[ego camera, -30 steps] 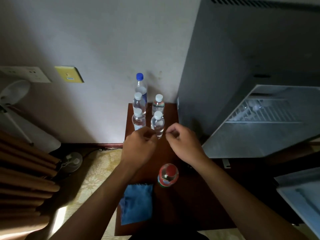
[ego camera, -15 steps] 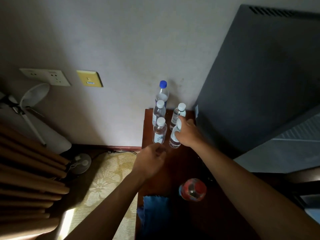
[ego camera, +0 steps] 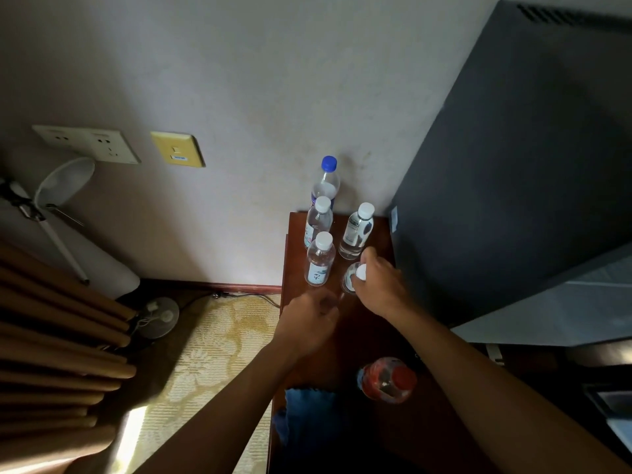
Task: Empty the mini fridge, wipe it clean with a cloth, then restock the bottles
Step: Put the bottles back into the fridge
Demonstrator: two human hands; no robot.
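Several clear water bottles stand at the back of a dark wooden table. My right hand grips the front right bottle near its white cap, tilting it toward me. Just left of it stands a white-capped bottle, with a second white-capped bottle behind it and a blue-capped bottle at the wall. A further white-capped bottle stands at the back right. My left hand hovers in front of them, fingers loosely curled, holding nothing. A red-capped bottle and a blue cloth sit nearer me. The grey mini fridge stands to the right.
The fridge's pale interior shows at the right edge. Wall sockets and a yellow switch plate are on the wall. A small fan sits on the patterned carpet beside wooden slats.
My right hand reached to the front right bottle, closed round it and tipped it toward me. My left hand stayed in front of the bottles. The view swung left, away from the fridge's inside.
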